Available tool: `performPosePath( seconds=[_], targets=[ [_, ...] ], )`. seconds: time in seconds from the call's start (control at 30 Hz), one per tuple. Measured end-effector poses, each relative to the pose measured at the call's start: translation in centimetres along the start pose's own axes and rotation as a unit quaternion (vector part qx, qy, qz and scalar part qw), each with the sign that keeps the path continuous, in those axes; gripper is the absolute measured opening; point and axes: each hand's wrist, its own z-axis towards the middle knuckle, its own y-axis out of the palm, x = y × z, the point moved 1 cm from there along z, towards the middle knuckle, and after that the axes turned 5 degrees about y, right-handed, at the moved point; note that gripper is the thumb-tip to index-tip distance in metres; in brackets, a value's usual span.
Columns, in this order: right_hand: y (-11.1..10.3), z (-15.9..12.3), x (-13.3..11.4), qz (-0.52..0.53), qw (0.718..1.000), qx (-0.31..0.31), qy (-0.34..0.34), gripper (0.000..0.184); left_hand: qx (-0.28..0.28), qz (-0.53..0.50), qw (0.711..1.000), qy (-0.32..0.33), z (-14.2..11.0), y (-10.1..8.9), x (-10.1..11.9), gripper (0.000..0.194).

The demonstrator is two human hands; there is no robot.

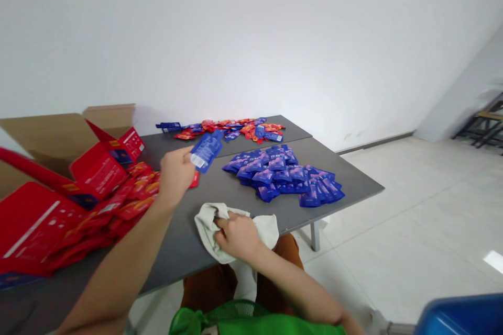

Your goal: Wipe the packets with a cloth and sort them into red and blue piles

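Note:
My left hand (177, 171) is closed on the edge of a blue sachet (207, 151), held up above the table with its white barcode panel showing. On the table's front edge, my right hand (240, 234) presses into a crumpled white cloth (210, 225), its fingers bunched in the folds. Part of the cloth hangs over the edge. To the right lies a layered heap of blue sachets (275, 170). Left of my left forearm, many red sachets (129, 196) spill out beside open red boxes (100, 167).
Red and blue sachets (236, 128) lie scattered along the wall at the table's back. An open cardboard carton (47, 138) stands behind the red boxes. The grey table (353, 180) ends at a corner on the right. A blue plastic object (463, 316) is at lower right.

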Motion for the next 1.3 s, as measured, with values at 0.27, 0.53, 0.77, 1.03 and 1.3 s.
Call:
performPosePath(
  seconds=[0.27, 0.53, 0.77, 1.03, 1.3],
  targets=[
    [-0.2, -0.8, 1.5, 0.02, 0.999, 0.036, 0.03, 0.021, -0.109, 0.336, 0.905, 0.239, 1.4, 14.8, 7.1, 0.053],
    [-0.9, -0.1, 3.7, 0.044, 0.999, 0.007, 0.007, 0.026, -0.244, 0.25, 0.887, 0.303, -0.9, 18.7, 8.5, 0.047],
    [-0.9, -0.1, 3.4, 0.042, 0.999, 0.004, 0.011, 0.021, -0.237, 0.141, 0.928, 0.251, 7.8, 16.1, 4.3, 0.06],
    [-0.8, 1.1, 3.0, 0.059, 0.998, -0.012, 0.011, 0.022, -0.202, 0.254, 0.942, 0.088, 11.6, 16.7, -8.5, 0.039],
    [0.8, 1.6, 3.2, 0.077, 0.997, -0.026, 0.017, 0.024, -0.179, 0.268, 0.946, -0.042, 20.1, 19.5, -13.2, 0.039]
  ],
)
